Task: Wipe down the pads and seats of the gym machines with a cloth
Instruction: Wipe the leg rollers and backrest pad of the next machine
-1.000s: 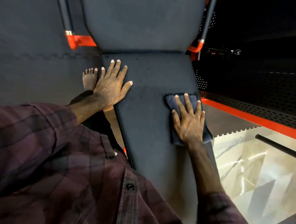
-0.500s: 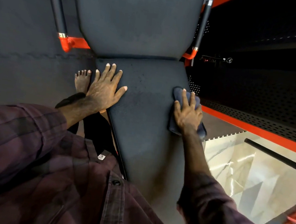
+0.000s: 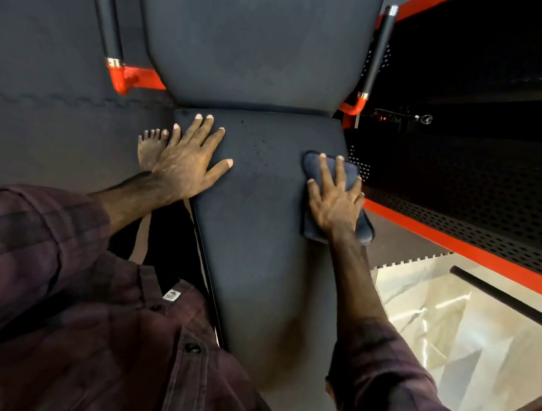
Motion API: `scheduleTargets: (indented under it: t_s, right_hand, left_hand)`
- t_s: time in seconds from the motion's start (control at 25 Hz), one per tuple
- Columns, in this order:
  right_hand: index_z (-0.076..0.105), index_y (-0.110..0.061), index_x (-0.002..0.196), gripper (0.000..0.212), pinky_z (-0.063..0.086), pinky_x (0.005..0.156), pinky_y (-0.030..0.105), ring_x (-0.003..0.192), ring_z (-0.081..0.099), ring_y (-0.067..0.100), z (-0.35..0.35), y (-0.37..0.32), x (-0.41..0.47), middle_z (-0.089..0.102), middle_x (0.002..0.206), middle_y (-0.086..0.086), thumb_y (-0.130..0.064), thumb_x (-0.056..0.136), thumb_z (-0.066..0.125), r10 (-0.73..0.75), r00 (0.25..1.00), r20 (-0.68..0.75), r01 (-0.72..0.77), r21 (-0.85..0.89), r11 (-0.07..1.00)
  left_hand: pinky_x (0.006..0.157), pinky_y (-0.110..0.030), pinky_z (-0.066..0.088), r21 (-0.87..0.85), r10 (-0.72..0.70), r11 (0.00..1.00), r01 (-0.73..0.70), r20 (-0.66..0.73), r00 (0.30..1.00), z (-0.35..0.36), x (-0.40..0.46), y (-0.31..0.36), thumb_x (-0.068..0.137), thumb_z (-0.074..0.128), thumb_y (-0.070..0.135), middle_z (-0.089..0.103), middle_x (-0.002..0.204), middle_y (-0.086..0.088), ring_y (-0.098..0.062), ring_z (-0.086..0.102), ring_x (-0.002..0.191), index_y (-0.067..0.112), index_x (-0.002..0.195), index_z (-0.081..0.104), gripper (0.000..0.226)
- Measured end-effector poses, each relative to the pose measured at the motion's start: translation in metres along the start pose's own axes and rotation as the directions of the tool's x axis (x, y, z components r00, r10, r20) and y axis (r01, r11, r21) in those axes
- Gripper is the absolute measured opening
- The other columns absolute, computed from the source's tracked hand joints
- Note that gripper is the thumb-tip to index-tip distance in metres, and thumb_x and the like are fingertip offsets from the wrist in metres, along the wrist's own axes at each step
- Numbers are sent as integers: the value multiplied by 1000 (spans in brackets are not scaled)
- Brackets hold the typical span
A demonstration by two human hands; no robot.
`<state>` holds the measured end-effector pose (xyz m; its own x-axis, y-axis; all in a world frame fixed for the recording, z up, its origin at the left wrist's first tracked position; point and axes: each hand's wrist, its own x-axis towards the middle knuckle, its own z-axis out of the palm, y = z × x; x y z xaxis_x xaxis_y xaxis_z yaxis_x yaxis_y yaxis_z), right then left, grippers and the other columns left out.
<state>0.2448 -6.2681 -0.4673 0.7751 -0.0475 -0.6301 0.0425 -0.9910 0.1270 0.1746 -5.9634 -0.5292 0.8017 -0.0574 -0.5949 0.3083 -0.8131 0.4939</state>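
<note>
Back pad (image 3: 254, 36): large, dark, upright at the top of the view, meeting the seat along a seam. Seat pad (image 3: 259, 237): dark, tapering toward the viewer; its left edge drops to the dark floor (image 3: 42, 81), its right edge borders a perforated black panel (image 3: 463, 209) with a red-orange rail; the centre strip between both hands lies bare. Grab handles: left handle (image 3: 105, 14) and right handle (image 3: 378, 49), black grips on red brackets, flanking the back pad. Left hand (image 3: 188, 166): flat on the seat's far left corner, fingers (image 3: 204, 131) straight and spread, thumb splayed, holding nothing. Right hand (image 3: 335, 198): pressed flat on the cloth, fingers straight and slightly apart. Cloth (image 3: 349, 176): dark blue, folded, lying at the seat's right edge, its near corner overhanging. Bare foot (image 3: 150, 149): on the floor just beside the left hand.
</note>
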Motion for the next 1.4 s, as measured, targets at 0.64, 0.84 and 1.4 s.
scheduleTargets:
  t_s: [0.64, 0.84, 1.4]
  right_hand:
    - [19, -48, 165, 63, 18, 123, 67, 157, 12, 52, -11, 6, 18, 9, 177, -8, -60, 104, 29, -207, 978, 6, 207, -55, 977]
    - [16, -50, 165, 62, 16, 123, 68, 157, 9, 53, 2, -21, 16, 5, 177, -9, -61, 106, 29, -383, 922, 58, 387, -92, 918]
    - [24, -54, 162, 60, 14, 125, 69, 159, 8, 46, 1, -38, 11, 10, 176, -15, -61, 102, 30, -472, 878, 75, 477, -71, 876]
  left_hand:
    - [128, -63, 14, -17, -17, 1000, 17, -38, 999, 27, 14, -17, 94, 19, 86, 6, 177, 4, -29, 7, 163, 32, 165, 22, 89]
    - [122, -69, 22, -37, -24, 999, 23, -35, 999, 42, 21, -30, 87, 10, 96, 2, 176, 13, -29, 10, 163, 45, 162, 14, 90]
    - [122, -67, 26, -41, -12, 999, 8, -97, 995, 41, 19, -39, 95, 10, 85, 9, 176, 7, -24, 10, 163, 38, 164, 22, 84]
